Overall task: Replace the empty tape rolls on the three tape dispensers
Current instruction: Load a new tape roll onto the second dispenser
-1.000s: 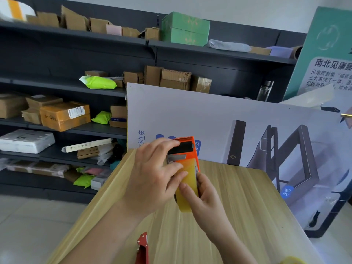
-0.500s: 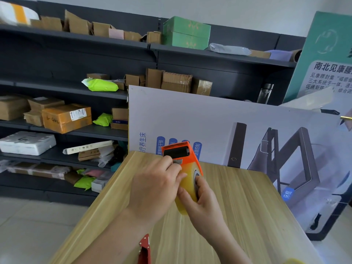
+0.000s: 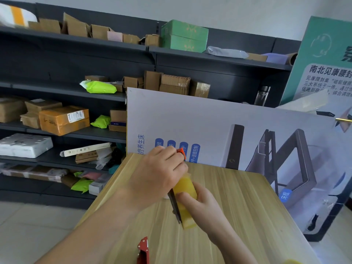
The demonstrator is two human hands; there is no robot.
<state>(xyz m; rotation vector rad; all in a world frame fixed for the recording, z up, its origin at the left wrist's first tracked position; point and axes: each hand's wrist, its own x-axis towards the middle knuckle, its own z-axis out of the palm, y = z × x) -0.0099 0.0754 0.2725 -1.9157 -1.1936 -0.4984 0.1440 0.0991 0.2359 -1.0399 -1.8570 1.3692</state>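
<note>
Two bare hands hold one thing together over a wooden table (image 3: 243,210). The left hand (image 3: 158,174) comes in from the lower left. Its fingers are curled tight round the top of an orange tape dispenser (image 3: 181,152). The hand hides most of it, so only a small orange corner peeks out past the knuckles. The right hand (image 3: 202,204) comes in from the lower right. Its thumb and fingers are wrapped round a yellow tape roll (image 3: 185,187), which sits in the dispenser just under the left hand. A dark flat strip (image 3: 174,205) of the dispenser runs down the left side of the roll. The roll is near the middle of the table, and I cannot tell if its low end touches the wood. A red tape dispenser (image 3: 143,249) lies on the table near the bottom edge, apart from both hands. A bit of a yellow thing (image 3: 291,261) shows at the bottom right corner. A big white poster board (image 3: 209,119) stands at the far side of the table. Behind it are dark shelves (image 3: 57,44) with many brown boxes and a green box (image 3: 184,36).
</note>
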